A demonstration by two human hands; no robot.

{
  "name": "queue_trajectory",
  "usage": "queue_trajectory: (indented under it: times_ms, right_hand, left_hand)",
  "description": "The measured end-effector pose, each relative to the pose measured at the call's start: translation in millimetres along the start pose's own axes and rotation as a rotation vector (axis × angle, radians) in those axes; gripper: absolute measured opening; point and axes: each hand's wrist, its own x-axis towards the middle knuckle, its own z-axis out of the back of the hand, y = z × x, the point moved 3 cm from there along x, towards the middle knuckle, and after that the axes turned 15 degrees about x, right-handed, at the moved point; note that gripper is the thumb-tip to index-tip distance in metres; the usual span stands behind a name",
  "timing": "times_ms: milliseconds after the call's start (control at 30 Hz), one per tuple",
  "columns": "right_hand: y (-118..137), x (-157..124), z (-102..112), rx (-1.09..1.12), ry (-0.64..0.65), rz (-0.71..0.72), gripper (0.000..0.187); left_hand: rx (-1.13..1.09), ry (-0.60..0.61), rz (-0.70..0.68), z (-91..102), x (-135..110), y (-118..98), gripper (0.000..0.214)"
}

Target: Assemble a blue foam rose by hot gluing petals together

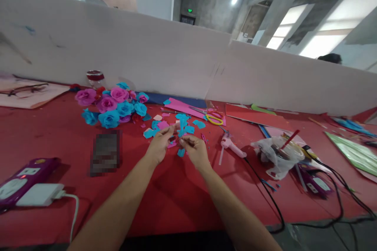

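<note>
Paper (182,126) in blue sits between the two hands, over the middle of the red table (176,204). The left hand (159,145) pinches its upper part with fingertips drawn together, while the right hand (196,150) grips its lower end. The step in hand looks like shaping this small piece, though fingers hide the detail. The next move seems to call for a light, steady pinch. Scraps (189,129) lie around it, flowers (124,108) farther left, a glue gun (234,147) to the right, untouched.
</note>
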Motion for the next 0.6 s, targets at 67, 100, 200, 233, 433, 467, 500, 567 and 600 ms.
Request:
queue_trajectory:
  times_ms: [67,100,200,233,433,467,500,567,600]
  right_hand:
    - [-4,1,6,0.201,-0.015,-0.099,0.014]
    - [-5,2,9,0.288,-0.021,-0.136,0.016]
    - [-5,4,18,0.434,-0.044,-0.169,0.018]
    - [-4,4,20,0.450,-0.049,-0.173,0.018]
    - [5,7,31,0.344,-0.139,-0.147,0.021]
    - [7,7,35,0.265,-0.191,-0.091,0.021]
    - [9,8,40,0.170,-0.247,-0.022,0.021]
    - [12,9,46,-0.014,-0.329,0.093,0.021]
    - [11,9,47,-0.067,-0.341,0.116,0.021]
  left_hand:
    - [0.006,0.029,0.017,-3.2,-1,2,0.034]
    - [0.040,0.085,0.033,-7.4,-2,4,0.036]
    - [0.291,0.244,0.003,-21.6,-8,8,0.036]
    - [0.397,0.252,-0.039,-24.4,-10,8,0.036]
    - [0.734,-0.060,-0.182,-5.5,-5,-6,0.031]
    - [0.729,-0.153,-0.170,2.7,-3,-10,0.031]
    - [0.711,-0.246,-0.153,11.3,-1,-13,0.030]
    - [0.705,-0.395,-0.124,26.8,1,-18,0.025]
    - [0.741,-0.450,-0.122,32.9,2,-20,0.020]
